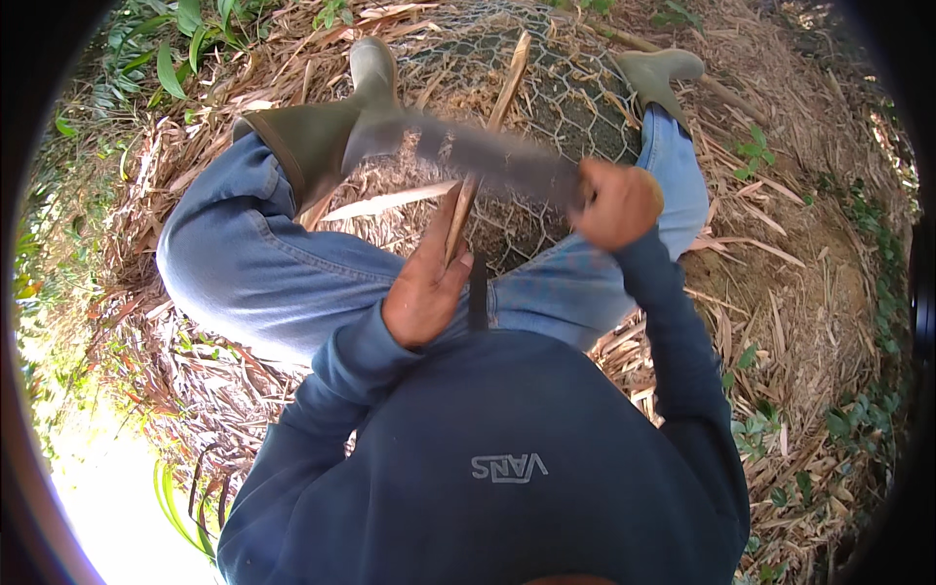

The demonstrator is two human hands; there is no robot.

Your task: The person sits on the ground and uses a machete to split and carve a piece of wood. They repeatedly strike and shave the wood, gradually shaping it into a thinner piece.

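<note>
My left hand (427, 292) is closed around the lower end of a thin wooden stick (508, 86), which slants up and away between my legs. In my right hand (620, 207) is the handle of a machete, gripped near my right knee. Smeared by motion, the broad dark machete blade (517, 168) reaches leftward across the stick, a little beyond my left fingers. Whether its edge touches the wood I cannot tell. The blade's far end blurs in front of my left boot (374, 83).
My jeans-clad legs are spread on either side, with my right boot (661, 76) at the far right. Hexagonal wire mesh (575, 93) covers a dark mound between the boots. Dry leaves and shavings (770, 175) litter the ground. Green plants (175, 58) grow at the far left.
</note>
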